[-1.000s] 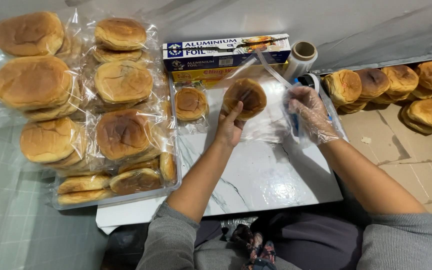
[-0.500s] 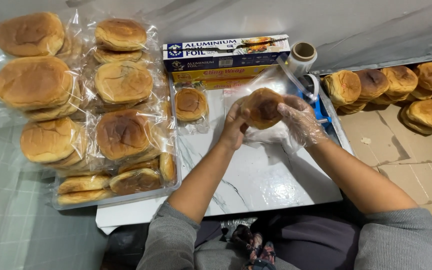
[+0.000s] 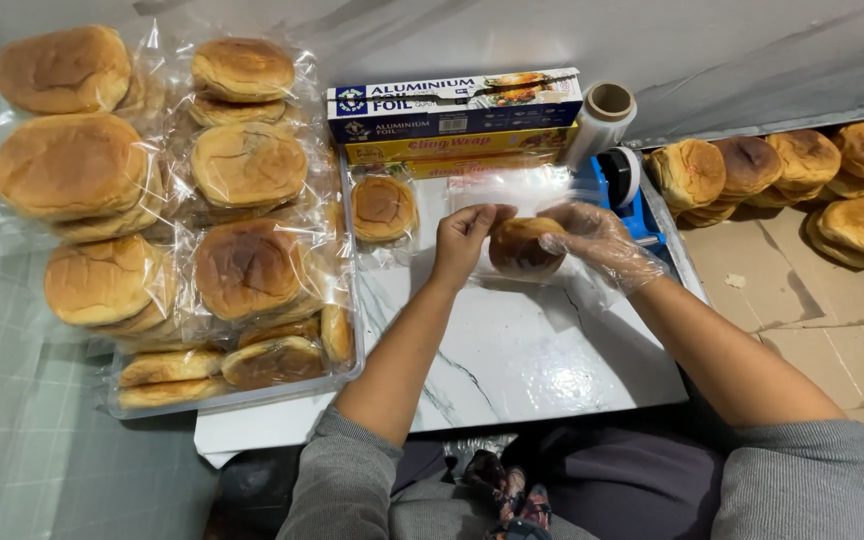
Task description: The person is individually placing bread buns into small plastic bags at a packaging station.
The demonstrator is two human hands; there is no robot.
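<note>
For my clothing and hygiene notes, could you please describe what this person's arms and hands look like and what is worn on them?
Both arms wear grey knit sleeves pushed up to about the elbow, leaving the forearms bare. The right hand is covered by a loose, crinkled, clear plastic glove. The left hand is bare, with no glove. No watch, ring or bracelet is visible.

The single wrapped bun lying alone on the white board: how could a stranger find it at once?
Start at the white marble-pattern board. At its far left corner, below the long blue foil box, lies one round brown bun in clear film. Unlike the bun between the hands, nobody touches it.
</note>
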